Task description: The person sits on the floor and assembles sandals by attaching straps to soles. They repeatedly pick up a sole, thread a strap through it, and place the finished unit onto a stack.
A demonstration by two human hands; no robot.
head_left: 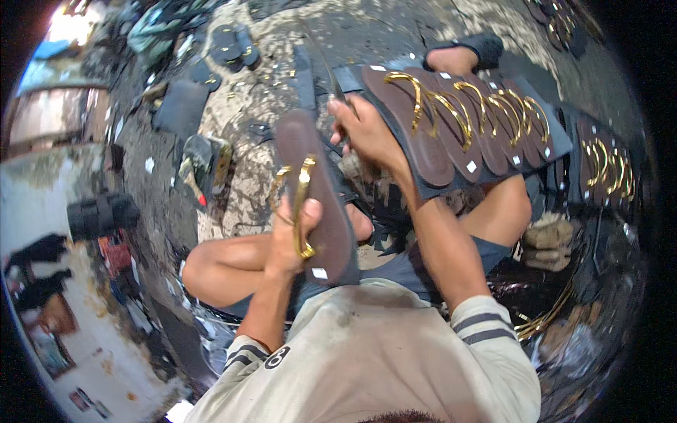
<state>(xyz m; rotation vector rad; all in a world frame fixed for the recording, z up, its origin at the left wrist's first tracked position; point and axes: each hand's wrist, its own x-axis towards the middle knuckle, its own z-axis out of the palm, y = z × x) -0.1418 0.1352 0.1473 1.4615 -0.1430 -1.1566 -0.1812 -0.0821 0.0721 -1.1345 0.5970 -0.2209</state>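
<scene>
My left hand (300, 233) is closed round a brown sandal (321, 204) with gold straps, its thumb among the straps and a small white tag near the heel end. The sandal's sole has a dark rim of material round it. Up and to the right, my right hand (363, 130) is curled, blurred a little, round a knife (328, 70) whose long thin blade points away from me. Beside that forearm lies a dark sheet (486, 158) bearing several brown soles with gold straps and white tags. My right forearm crosses in front of the sheet's near left edge.
A brush (189, 180) with a red-tipped handle lies by a dark tin on the left. Farther off are black sandals (236, 48) and a dark flat piece (182, 109). More gold-strapped soles (605, 169) sit at the far right. Dark scraps litter the floor (243, 99).
</scene>
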